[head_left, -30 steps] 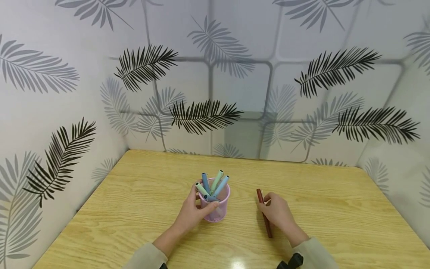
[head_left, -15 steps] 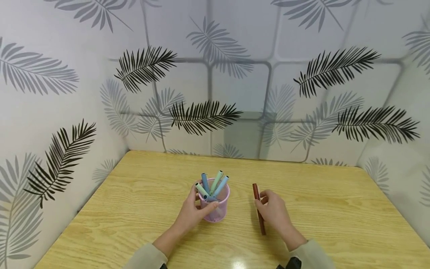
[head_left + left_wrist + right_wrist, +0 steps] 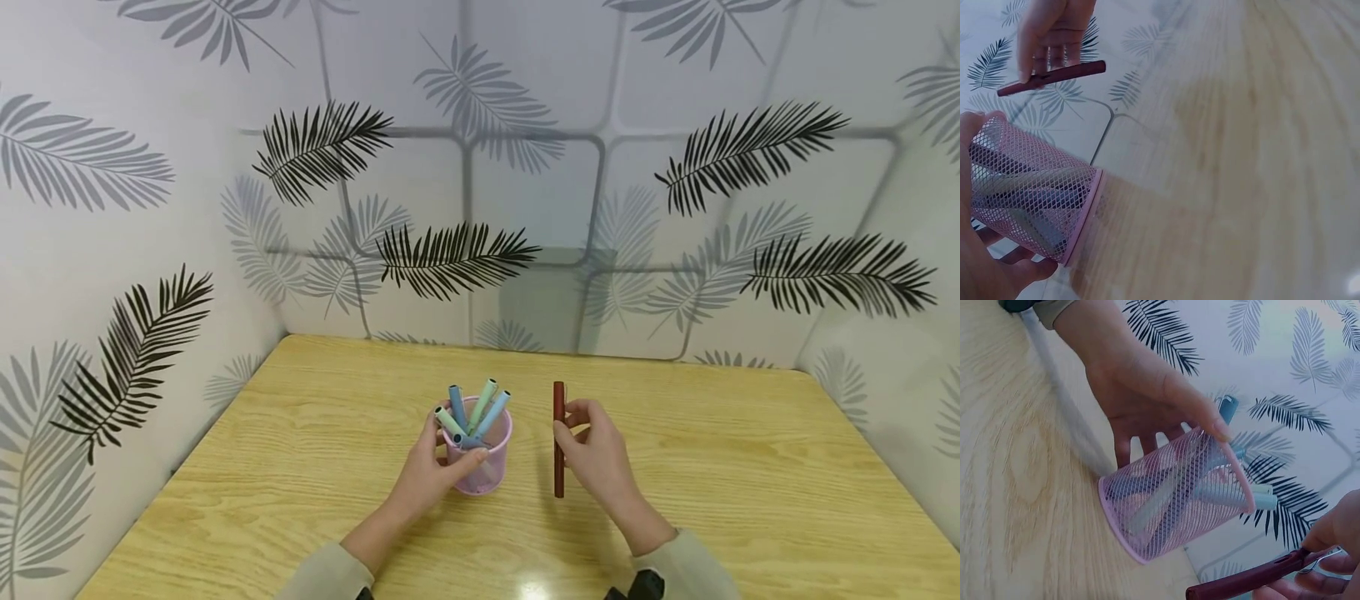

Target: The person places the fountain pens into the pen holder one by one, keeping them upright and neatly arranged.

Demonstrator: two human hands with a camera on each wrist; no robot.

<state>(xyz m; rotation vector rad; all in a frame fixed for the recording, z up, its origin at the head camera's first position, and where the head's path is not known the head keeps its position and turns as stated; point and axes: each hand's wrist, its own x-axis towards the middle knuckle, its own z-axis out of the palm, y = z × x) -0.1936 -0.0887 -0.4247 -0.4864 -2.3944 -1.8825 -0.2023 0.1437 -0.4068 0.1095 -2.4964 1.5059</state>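
Note:
A pink mesh pen cup (image 3: 491,475) stands on the wooden table, holding several pens in green and blue tones. My left hand (image 3: 431,471) grips the cup from its left side, thumb near the rim and fingers round the back. To the right of the cup, my right hand (image 3: 600,454) pinches a dark red pen (image 3: 558,467) that stands nearly upright in the head view. In the right wrist view the red pen (image 3: 1244,581) shows a metal clip close to the fingers. The left wrist view has this pen (image 3: 1054,76) raised off the tabletop, apart from the cup (image 3: 1035,181).
The wood-grain table (image 3: 315,400) runs back to a pale wall (image 3: 540,208) printed with dark and grey leaves. Side walls with the same pattern rise at left and right. Light-coloured sleeves and dark wrist straps show at the bottom edge.
My right hand has carried the red pen up and leftward, toward the cup, and turned it from slanted to nearly upright. My left hand and the cup have stayed in place.

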